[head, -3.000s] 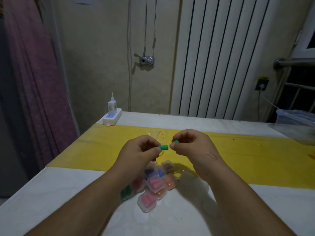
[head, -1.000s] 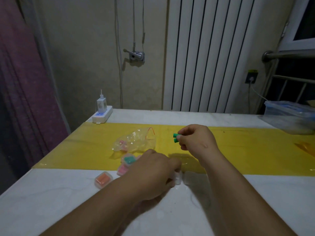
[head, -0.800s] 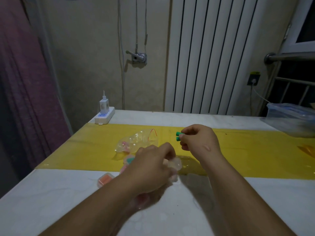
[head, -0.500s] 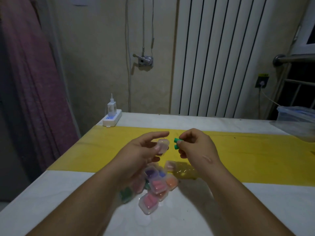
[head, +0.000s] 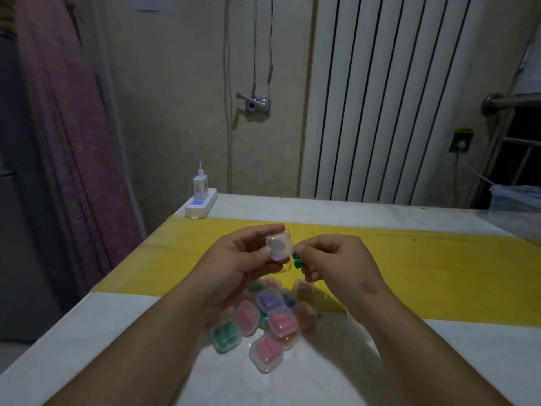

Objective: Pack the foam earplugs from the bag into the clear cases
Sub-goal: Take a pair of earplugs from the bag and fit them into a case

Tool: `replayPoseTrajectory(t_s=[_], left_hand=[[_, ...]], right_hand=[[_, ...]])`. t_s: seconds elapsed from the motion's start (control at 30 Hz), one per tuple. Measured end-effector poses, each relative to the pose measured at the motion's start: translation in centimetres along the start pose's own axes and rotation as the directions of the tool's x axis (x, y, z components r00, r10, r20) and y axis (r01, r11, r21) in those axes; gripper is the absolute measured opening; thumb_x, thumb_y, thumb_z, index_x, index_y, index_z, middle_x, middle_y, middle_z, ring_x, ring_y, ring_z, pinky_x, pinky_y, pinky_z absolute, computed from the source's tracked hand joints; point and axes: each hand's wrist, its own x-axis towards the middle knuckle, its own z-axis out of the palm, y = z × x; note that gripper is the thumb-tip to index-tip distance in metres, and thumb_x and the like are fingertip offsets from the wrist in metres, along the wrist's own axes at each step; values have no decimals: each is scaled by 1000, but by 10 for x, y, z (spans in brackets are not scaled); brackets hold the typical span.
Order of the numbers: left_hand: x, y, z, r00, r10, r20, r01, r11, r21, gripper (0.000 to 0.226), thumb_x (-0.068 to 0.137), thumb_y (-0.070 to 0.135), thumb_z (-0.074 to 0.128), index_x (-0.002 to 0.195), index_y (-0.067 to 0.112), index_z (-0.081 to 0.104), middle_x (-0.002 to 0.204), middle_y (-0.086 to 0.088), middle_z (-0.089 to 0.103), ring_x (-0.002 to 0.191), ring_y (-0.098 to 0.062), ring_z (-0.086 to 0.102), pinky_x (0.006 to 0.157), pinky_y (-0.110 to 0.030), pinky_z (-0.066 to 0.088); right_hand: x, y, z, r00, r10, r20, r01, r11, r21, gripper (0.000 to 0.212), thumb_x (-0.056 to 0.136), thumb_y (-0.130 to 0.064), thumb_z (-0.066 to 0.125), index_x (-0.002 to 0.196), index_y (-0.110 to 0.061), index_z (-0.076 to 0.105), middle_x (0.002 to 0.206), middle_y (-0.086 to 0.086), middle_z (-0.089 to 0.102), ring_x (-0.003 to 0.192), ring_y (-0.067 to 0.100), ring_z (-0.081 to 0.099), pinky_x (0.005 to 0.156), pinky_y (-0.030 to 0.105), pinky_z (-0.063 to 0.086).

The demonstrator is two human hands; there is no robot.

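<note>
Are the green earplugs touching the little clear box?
Cannot tell. The head view shows the green earplugs right at the clear case edge, with no plain gap or contact.

We found a white table (head: 117, 332) crossed by a yellow strip (head: 439, 259). On it lay clustered filled clear cases (head: 281, 322), a power strip (head: 200, 207) at the far left corner, and a plastic tub (head: 515, 197) far right.

Both forearms (head: 140, 347), filling the lower half of the frame, are bare up to the hands. The right hand (head: 336, 259) bears a small oval mark (head: 366, 287) near the wrist (right of centre); the left hand (head: 234, 265) shows a short thumbnail.
</note>
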Motion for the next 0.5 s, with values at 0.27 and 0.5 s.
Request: replayPoseTrajectory(t_s=[0.27,0.5], left_hand=[[2,0,-2,1000,11,6,-11,1000,-5,33,85,-5,56,111,11,68,108,-13,73,96,-27,70,86,-36,58],[2,1,-3,1000,15,20,-15,1000,-19,35,79,-3,60,112,9,67,108,-15,73,94,-28,70,87,-38,57]], right_hand=[[2,3,-1,1000,2,11,-2,1000,29,13,85,-17,70,75,-13,77,64,5,68,58,15,58,59,32,51],[2,4,0,1000,1,4,-1,1000,22,12,84,-19,70,76,-14,78,66,7,69,59,16,58,59,33,53]])
